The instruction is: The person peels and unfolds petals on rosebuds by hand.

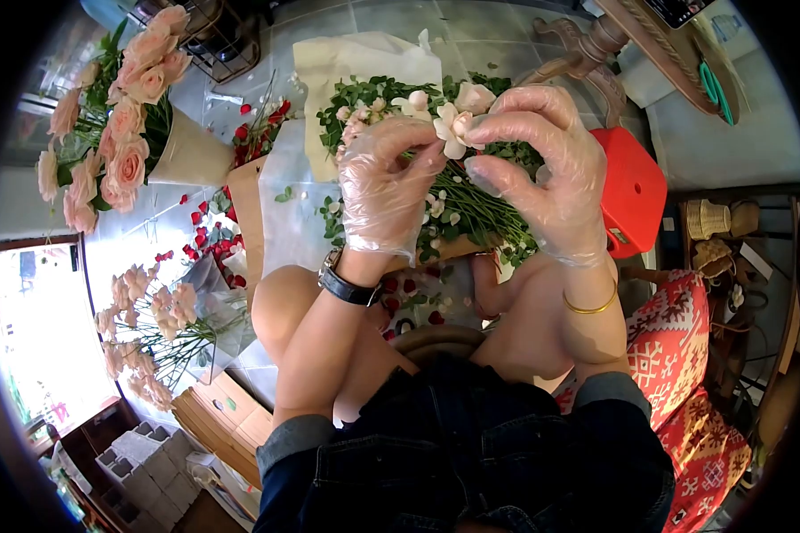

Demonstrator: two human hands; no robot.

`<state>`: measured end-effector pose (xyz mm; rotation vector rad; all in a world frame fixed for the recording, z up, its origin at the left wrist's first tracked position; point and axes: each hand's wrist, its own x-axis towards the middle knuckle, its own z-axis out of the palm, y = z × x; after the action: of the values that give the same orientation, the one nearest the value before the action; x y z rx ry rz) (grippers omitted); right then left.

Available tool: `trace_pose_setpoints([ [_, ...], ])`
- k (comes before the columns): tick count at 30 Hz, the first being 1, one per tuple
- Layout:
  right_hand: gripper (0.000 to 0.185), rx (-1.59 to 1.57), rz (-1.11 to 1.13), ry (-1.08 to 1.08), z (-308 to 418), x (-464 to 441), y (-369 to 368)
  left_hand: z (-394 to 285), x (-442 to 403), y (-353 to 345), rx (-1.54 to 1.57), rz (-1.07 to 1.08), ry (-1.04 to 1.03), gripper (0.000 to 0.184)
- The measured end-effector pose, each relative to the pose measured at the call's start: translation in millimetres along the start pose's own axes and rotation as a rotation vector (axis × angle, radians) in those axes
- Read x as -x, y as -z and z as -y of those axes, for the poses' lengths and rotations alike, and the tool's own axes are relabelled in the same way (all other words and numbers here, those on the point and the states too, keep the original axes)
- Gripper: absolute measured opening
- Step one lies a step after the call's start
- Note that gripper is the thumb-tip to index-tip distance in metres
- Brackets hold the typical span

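Note:
A small cream-pink rose (454,127) with loosely spread petals is between my two gloved hands. My left hand (384,178), in a clear plastic glove, is closed, with its thumb and index fingertips pinched at the rose's left side. My right hand (549,164), also gloved, has curved fingers near the bloom's right edge; its thumb is apart below them. The rose's stem is hidden. Beneath the hands lies a bunch of green rose stems (480,213) with leaves and pale blooms, partly on brown paper (329,64).
Pink roses (126,153) stand in a cone-shaped container (193,151) at upper left. Below are more pale roses (133,311). Red petals (206,238) litter the floor. At right are a red stool (633,191), a wooden table leg (587,55) and patterned red fabric (671,346).

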<state>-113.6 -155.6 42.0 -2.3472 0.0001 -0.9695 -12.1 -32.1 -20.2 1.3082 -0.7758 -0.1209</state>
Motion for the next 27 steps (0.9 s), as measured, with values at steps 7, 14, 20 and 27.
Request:
trace_pose_setpoints([
  [7, 0.030, 0.094, 0.030, 0.059, -1.4, 0.8, 0.1, -1.4, 0.9, 0.2, 0.037, 0.030, 0.076, 0.013],
  [14, 0.031, 0.105, 0.028, 0.063, -3.0, 1.3, -1.0, -4.6, 1.1, 1.2, 0.028, 0.063, 0.080, 0.014],
  [20, 0.024, -0.109, -0.044, -0.040, -3.5, -1.3, -1.6, -4.9, 1.7, 2.7, -0.003, 0.049, 0.039, 0.014],
  [27, 0.010, -0.177, -0.136, -0.134, 0.4, 2.8, 3.4, -2.3, -0.5, 4.8, 0.123, 0.124, -0.123, 0.014],
])
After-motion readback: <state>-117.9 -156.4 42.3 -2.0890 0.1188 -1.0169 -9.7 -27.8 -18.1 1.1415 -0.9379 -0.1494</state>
